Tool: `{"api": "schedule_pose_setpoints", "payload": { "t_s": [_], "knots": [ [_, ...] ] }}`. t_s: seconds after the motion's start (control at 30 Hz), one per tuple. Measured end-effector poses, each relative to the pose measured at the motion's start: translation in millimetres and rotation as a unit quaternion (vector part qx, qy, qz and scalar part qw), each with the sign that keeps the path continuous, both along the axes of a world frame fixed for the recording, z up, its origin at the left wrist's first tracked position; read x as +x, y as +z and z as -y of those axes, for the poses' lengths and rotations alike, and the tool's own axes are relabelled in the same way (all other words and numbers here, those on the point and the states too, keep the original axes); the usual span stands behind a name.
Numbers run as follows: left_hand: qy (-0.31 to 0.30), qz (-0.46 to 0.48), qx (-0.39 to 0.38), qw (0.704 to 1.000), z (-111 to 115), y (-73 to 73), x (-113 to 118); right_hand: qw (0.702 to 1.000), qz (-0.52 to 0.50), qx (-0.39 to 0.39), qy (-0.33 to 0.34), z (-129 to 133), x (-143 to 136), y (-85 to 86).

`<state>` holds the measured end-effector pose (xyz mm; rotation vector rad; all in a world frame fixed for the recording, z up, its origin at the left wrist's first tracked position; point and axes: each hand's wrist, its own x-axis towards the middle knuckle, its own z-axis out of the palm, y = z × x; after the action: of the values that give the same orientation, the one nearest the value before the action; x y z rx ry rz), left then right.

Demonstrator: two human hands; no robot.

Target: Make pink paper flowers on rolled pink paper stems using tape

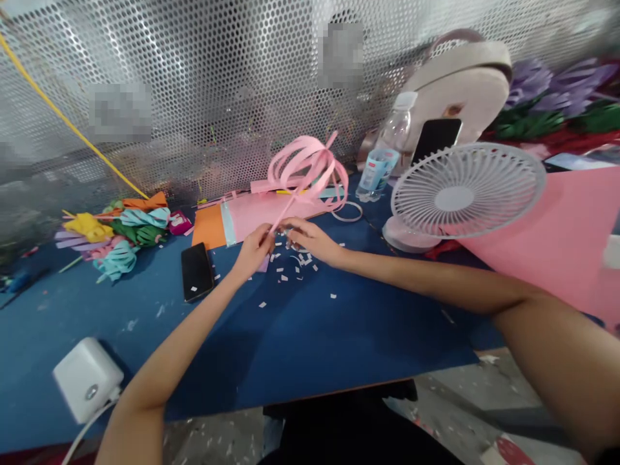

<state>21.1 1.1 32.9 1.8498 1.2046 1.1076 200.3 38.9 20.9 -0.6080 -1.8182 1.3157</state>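
Left fingers [264,230] pinch pink stem [284,213]; right [312,239] perhaps touching.

My left fingers [264,240] are hiding the lower end of the pink stem [285,216], and my right hand's [314,242] fingertips are blurring near it; the white fan [467,190] is covering part of the pink sheet [537,232], the frame's left edge is cutting off the blue table [29,355], and pixelation is masking patches of the perforated metal panel [213,84]
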Motion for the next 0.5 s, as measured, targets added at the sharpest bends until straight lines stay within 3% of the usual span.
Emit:
{"api": "schedule_pose_setpoints", "payload": {
  "t_s": [0.07,0.2,0.33,0.5],
  "knots": [
    [0.005,-0.048,0.055,0.997,-18,4.7,-3,1.000,-0.021,-0.021,0.000,-4,-4,-2.1],
    [0.020,-0.052,0.070,0.996,-33,8.9,3,0.996,-0.087,-0.026,-0.023,-4,-5,-1.7],
    [-0.009,-0.038,0.078,0.996,-14,-2.2,4,0.994,-0.090,-0.042,-0.056,-9,10,-6.5],
    [0.000,-0.061,0.072,0.996,13,-21.6,-10,0.984,-0.090,-0.079,-0.129,-24,28,-26.4]
  ]
}}
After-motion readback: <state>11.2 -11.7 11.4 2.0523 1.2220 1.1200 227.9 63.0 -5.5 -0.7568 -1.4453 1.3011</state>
